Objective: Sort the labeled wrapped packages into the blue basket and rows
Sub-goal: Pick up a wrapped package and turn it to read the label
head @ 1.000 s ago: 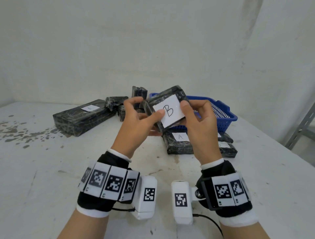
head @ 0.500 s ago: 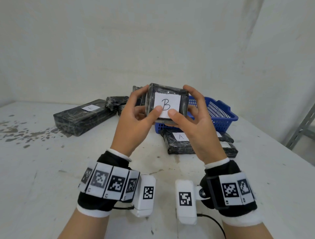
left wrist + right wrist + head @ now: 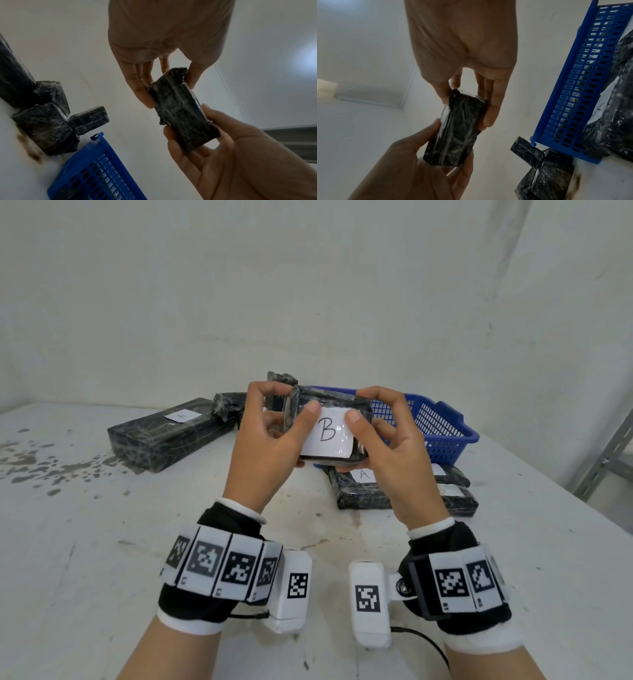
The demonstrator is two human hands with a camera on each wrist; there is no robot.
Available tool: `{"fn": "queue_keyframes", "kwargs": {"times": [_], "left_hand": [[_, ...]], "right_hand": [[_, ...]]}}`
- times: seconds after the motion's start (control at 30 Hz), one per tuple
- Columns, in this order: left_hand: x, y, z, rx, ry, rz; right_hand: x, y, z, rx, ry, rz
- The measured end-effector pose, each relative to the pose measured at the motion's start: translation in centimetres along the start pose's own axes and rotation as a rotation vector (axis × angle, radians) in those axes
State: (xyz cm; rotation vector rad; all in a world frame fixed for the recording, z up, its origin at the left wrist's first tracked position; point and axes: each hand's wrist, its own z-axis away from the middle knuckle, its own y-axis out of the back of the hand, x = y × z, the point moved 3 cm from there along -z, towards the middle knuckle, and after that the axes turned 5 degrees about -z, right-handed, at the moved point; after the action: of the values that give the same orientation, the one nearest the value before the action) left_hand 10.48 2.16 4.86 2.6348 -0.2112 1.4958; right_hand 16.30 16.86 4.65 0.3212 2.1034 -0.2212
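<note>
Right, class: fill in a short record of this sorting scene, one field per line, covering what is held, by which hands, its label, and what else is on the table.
held item: black wrapped package, raised above the table
label: B
grip: left hand and right hand both pinch it, one at each end
basket: blue basket, behind the hands
resting nearby: long package labelled A at left; another A package below the right hand
surface: white table

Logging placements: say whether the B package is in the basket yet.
Not in: both hands, left and right, hold the B package in the air in front of the basket.
</note>
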Motion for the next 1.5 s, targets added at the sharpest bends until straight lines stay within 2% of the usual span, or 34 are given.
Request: {"fn": "queue_keyframes", "kwargs": {"times": [0.73, 0.93, 1.17, 1.37, 1.5], "left_hand": [[-0.7, -0.7, 0.2, 0.103, 0.028, -0.082], [-1.1, -0.8, -0.1, 0.127, 0.050, -0.077], [-0.8, -1.6, -2.2, -0.078, 0.172, -0.177], [-1.4, -2.3, -5.7, -0.164, 0.246, -0.387], [-3.8, -3.5, -8.7, -0.240, 0.319, -0.603]], "right_hand": [[0.4, 0.6, -0.3, -0.028, -0.075, 0.023], [0.3, 1.1, -0.5, -0.134, -0.135, 0.029], [-2.1, 4.5, -3.5, -0.125, -0.187, 0.222], [-2.5, 10.1, -9.0, 0.128, -0.212, 0.316], [0.1, 12.9, -13.3, 0.194, -0.308, 0.446]]}}
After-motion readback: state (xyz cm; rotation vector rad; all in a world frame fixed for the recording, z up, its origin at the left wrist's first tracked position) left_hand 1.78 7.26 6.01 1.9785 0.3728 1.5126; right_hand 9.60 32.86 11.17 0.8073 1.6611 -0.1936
